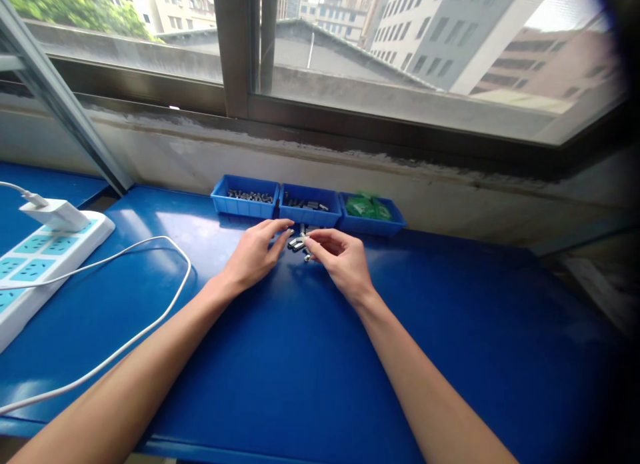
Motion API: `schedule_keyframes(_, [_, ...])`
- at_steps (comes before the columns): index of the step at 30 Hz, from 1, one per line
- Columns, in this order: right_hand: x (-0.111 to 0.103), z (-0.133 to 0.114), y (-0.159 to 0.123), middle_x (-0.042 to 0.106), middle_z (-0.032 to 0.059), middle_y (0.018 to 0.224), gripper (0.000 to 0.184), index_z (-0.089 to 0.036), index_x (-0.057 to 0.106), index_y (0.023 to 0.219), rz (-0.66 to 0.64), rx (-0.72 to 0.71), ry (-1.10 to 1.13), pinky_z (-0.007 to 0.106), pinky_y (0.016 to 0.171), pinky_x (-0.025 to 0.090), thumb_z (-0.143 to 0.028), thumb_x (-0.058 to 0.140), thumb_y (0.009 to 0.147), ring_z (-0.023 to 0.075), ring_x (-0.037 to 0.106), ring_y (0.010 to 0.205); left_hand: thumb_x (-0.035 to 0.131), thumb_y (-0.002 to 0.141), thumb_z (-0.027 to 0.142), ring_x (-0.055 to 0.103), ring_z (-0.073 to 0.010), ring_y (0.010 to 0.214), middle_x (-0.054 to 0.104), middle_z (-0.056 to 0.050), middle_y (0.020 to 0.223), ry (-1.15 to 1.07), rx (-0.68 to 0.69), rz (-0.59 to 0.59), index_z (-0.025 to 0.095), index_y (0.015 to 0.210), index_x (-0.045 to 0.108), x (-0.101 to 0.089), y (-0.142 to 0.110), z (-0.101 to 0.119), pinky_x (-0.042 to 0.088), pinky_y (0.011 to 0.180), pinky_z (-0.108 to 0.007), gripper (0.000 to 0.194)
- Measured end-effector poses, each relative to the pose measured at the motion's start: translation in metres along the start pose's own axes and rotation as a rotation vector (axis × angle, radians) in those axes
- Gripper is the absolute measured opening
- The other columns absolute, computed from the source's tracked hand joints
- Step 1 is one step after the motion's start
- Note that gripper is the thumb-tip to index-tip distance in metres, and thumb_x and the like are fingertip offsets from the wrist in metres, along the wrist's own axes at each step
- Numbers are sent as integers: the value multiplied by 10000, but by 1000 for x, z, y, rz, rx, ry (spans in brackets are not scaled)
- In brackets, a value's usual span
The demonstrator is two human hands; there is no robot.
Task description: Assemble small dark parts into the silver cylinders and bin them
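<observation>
My right hand is closed in a pinch, with a small silvery metal part at its fingertips. Facing it from the left, my left hand has thumb and index finger curved close together. Anything between those two tips is too small to make out. Several small dark and silvery metal pieces lie on the blue tabletop between and just below the hands. Fingers of the right hand partly hide this little group.
Behind the hands stand three blue bins: the left bin with small metal parts, the middle bin with dark cylindrical parts, the right bin with green packets. A white power strip and white cable lie left.
</observation>
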State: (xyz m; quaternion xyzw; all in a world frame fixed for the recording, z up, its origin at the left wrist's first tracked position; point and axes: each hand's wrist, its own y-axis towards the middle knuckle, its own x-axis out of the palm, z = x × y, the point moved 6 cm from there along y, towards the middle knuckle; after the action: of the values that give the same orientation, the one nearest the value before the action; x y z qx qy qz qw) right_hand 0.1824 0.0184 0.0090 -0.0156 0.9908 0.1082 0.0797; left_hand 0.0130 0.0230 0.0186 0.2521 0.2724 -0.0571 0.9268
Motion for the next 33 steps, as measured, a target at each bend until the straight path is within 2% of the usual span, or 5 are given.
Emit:
schedule_keyframes(5, [-11, -15, 27, 763, 86, 871, 326, -171, 736, 903, 113, -109, -176, 320, 691, 580, -471, 727, 775, 212, 712, 734, 483, 983, 261, 528, -269, 1256, 621, -118, 1320, 355, 309, -234, 197, 1278, 619, 21, -9, 8, 455, 1063, -456, 332])
schedule_keyframes(11, [-14, -38, 65, 757, 66, 833, 204, -187, 741, 911, 257, -303, -570, 313, 722, 539, -358, 652, 841, 195, 692, 704, 520, 961, 209, 556, -257, 1171, 686, -105, 1174, 402, 331, -237, 191, 1217, 649, 20, -9, 10, 488, 999, -419, 287])
schedule_keyframes(15, [-12, -35, 72, 753, 62, 868, 166, -203, 735, 925, 262, -320, -782, 321, 730, 509, -299, 629, 842, 204, 678, 732, 535, 961, 243, 606, -240, 1025, 708, -96, 1027, 404, 271, -222, 184, 1028, 704, 19, -8, 8, 510, 889, -369, 192])
schedule_keyframes(27, [2, -37, 4, 720, 51, 923, 180, -218, 698, 969, 78, -330, -559, 313, 722, 523, -292, 544, 915, 169, 624, 655, 622, 912, 321, 628, -191, 811, 678, -64, 872, 421, 161, -185, 176, 775, 669, 14, -6, 3, 470, 724, -296, 205])
schedule_keyframes(33, [4, -34, -8, 719, 51, 909, 166, -227, 705, 951, 21, -334, -556, 325, 722, 521, -282, 553, 914, 178, 627, 668, 630, 870, 243, 630, -162, 715, 682, -19, 795, 233, 77, -219, 204, 920, 661, 3, -2, -4, 469, 661, -260, 70])
